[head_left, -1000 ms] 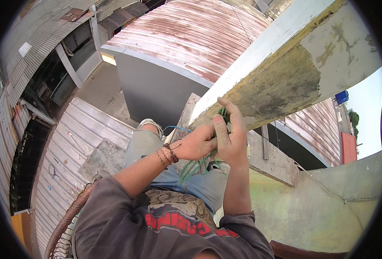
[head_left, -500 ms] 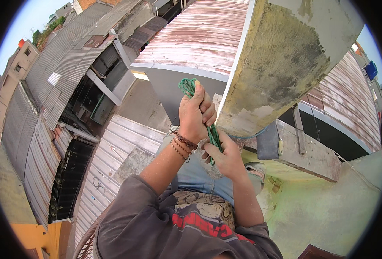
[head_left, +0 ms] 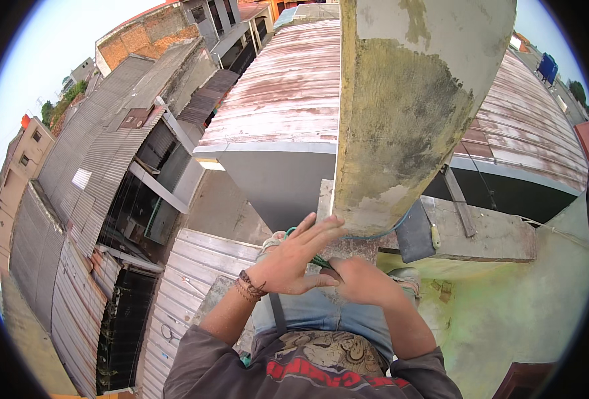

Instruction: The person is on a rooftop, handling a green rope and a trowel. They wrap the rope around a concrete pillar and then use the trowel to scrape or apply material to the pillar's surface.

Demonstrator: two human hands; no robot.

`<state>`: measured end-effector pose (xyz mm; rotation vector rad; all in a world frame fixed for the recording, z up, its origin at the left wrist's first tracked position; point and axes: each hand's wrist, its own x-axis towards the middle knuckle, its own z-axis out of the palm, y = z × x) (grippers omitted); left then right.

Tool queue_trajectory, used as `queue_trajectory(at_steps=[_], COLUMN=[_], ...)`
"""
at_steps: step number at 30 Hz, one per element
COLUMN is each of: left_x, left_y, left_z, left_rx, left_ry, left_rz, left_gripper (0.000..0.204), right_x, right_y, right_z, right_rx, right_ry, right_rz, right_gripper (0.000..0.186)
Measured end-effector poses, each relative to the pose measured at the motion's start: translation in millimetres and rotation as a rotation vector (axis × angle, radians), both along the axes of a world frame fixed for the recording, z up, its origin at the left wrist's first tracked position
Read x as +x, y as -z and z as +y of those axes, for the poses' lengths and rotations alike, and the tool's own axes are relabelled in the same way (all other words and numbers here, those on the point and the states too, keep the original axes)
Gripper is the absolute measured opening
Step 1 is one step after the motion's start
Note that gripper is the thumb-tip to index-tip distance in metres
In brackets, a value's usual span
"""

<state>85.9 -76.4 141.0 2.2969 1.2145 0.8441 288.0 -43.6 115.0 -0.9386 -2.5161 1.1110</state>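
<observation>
A bundle of green cord [head_left: 320, 261] lies between my two hands, mostly hidden by them. My right hand [head_left: 363, 280] is closed around the bundle, its thumb and fingers near my left palm. Across the top of the cord stretches my left hand [head_left: 298, 258], its fingers straight and spread, not wrapped round it. A small green loop shows beyond my left hand. Below both hands are my jeans-covered legs.
A stained plaster pillar [head_left: 401, 126] rises just ahead. To the right, a flat dark trowel [head_left: 415, 233] with a pale handle rests against the concrete ledge [head_left: 484, 236]. Corrugated metal roofing [head_left: 204, 266] lies lower left, with a drop to a yard beyond.
My left hand has let its grip on the cord go and opened out flat. Both hands are lower in view, and the bundle no longer stands upright. The view has tilted up.
</observation>
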Motion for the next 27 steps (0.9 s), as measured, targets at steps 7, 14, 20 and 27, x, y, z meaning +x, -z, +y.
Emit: queue_trajectory(at_steps=[7,14,20,27], left_x=[4,-17,14,33], left_y=[4,17,17,27], left_z=[-1,7,10,14], left_rx=[-0.045,0.244,0.163,0.138], left_ry=[0.055,-0.194,-0.357,-0.186], left_rz=[0.106,-0.036,-0.370,-0.363], left_gripper=[0.036,0.018,0.014,0.027], right_x=[9,-2,-60,-88], right_y=[-61,-76,-55,-58], right_z=[16,12,-1,2], right_rx=[-0.094,-0.008,0.012,0.061], right_ry=[0.051,0.272,0.580,0.629], right_rz=[-0.175,0.244,0.880,0.992], right_gripper=[0.033,0.038,0.039,0.030])
